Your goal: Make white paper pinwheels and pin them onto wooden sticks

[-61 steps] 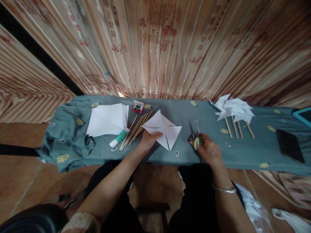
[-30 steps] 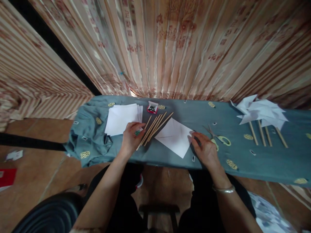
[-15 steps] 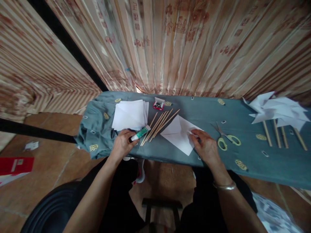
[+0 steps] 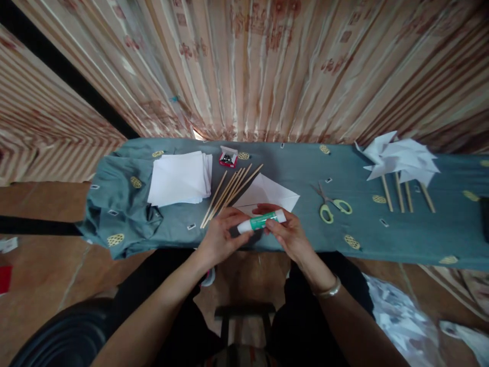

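A green and white glue stick [image 4: 263, 220] is held level between my two hands over the table's front edge. My left hand [image 4: 225, 232] grips its white left end. Around the right end, the fingers of my right hand [image 4: 286, 232] are closed. Just beyond the hands lies a folded sheet of white paper [image 4: 267, 189], partly covered by them. Several thin wooden sticks [image 4: 233, 191] lie in a loose bunch to its left. Green-handled scissors [image 4: 331, 202] rest with blades apart, right of the paper.
A stack of white paper [image 4: 179, 178] lies on the left of the cloth-covered table [image 4: 305, 237]. Behind the sticks stands a small red box [image 4: 228, 157] of dark metal bits. Several paper pinwheels [image 4: 401, 158] on sticks lie at the right. A curtain [image 4: 260, 76] hangs behind.
My right hand has let go of the paper and taken hold of the glue stick's right end. My left hand has brought the glue stick rightward and nearer to me. The view has shifted right.
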Motion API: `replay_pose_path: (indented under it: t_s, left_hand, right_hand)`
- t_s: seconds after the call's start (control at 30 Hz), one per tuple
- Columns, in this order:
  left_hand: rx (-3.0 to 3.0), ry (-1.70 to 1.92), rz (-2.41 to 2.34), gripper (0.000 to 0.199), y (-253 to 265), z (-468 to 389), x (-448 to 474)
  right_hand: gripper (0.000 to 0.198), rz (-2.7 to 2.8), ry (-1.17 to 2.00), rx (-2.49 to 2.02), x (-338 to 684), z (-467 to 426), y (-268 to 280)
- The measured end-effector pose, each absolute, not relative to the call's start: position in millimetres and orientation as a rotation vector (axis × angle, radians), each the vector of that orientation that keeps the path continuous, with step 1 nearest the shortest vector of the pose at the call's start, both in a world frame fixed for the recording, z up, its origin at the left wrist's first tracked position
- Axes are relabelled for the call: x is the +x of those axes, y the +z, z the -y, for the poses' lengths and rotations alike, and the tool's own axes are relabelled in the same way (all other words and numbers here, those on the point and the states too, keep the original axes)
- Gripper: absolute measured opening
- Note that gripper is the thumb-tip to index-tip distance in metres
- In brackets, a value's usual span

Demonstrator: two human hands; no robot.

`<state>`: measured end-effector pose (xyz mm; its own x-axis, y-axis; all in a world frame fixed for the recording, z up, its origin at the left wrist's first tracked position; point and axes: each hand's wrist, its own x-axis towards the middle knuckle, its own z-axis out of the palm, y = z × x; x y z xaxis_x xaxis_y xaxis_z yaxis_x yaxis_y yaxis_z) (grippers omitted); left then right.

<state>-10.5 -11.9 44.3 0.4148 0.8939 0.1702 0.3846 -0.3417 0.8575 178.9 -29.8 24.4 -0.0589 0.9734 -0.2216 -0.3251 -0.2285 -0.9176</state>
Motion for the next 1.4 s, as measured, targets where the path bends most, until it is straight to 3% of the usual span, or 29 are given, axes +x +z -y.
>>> replay_pose_path:
  t_s: [0.17,0.4,0.67,0.8,1.07,1.4]
  left_hand:
    - [1.901,0.77,-0.993,0.016,33,5,17]
    - [2.11,0.708,-1.085,0.024,13,-19,24]
    - [2.363,0.493,-1.143,0.028,15,-35,25]
    - [2.366,0.411,-1.149,0.022,15,-35,22]
    - [2.337,0.626,-1.249,0.027,7,-40,-5]
    - [2.169,0.719,-1.6,0.018,16,-60,-51]
  right_hand:
    - [0.032,0.665,1.525,-1.196,205,29,22]
    - [0.035,0.371,1.364,-1.23,242,5,21]
    - [0.026,0.103,1.752,-0.984,247,-28,21]
    - [0.028,0.139,1.785,-0.986,242,-34,18]
    - [0.032,0.487,1.456,-1.237,241,-23,10]
    - [0.036,0.45,1.49,-1.263,233,-20,13]
